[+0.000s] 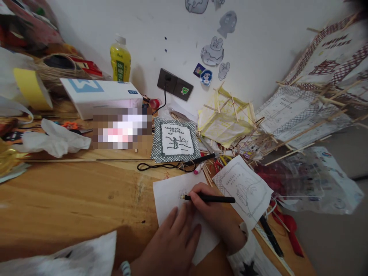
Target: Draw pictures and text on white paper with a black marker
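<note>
In my right hand (208, 209) is a black pen (217, 198), gripped near its tip, which points left and touches a white sheet of paper (166, 188). Small dark marks show on the sheet around the pen tip. My left hand (172, 239) lies flat on the lower part of the same sheet, fingers stretched out. To the right of the sheet is another paper with a line drawing and border (244, 188). Beyond the sheet lies a finished-looking picture with a dark checkered border (176, 141).
A white box (100, 96), a yellow drink bottle (120, 61) and crumpled tissue (54, 138) stand at the back left. Paper-and-stick lanterns (225, 117) crowd the right. A black cord (158, 166) and a plastic bag (319, 180) lie nearby. Part of the table is pixelated.
</note>
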`<state>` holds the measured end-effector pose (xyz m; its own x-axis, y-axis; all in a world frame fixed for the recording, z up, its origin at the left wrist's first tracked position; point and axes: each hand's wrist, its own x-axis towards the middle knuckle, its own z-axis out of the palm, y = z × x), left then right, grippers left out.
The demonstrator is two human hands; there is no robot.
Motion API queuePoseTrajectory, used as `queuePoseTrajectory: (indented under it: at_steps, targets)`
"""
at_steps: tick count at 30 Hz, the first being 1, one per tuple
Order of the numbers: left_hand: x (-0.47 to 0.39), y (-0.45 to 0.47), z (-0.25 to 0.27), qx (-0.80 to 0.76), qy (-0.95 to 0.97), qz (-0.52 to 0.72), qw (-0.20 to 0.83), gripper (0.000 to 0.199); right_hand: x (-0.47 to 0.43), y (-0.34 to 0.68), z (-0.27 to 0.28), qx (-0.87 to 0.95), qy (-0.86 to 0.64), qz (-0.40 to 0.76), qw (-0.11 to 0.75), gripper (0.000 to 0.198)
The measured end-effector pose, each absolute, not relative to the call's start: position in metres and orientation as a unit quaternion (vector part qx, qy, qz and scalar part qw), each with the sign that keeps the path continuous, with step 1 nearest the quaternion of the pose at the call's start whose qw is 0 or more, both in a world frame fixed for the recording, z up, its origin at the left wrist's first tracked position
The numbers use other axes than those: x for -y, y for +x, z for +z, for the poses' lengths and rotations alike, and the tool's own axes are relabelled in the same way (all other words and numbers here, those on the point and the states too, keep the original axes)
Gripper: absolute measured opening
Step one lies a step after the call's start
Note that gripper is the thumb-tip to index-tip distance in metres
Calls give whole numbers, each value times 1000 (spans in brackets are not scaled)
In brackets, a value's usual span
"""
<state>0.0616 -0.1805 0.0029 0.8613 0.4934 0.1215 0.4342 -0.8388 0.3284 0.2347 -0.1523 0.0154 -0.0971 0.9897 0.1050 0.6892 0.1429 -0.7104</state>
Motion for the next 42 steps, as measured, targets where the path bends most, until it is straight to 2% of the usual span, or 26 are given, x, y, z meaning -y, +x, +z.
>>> queuePoseTrajectory:
  at_steps: [9, 18, 24, 42]
  targets:
    - [186, 64, -6, -250, 954, 120, 112, 51, 151, 227, 25, 722, -559, 293, 284, 20]
    - [183, 62, -2, -250, 954, 109, 126, 51, 149, 230, 18, 700, -551, 336, 305, 18]
    - [179, 63, 8, -222, 961, 70, 148, 51, 150, 234, 11, 695, -588, 274, 311, 19]
    - [184, 63, -7, -239, 956, 131, 106, 51, 148, 236, 9, 682, -595, 303, 298, 21]
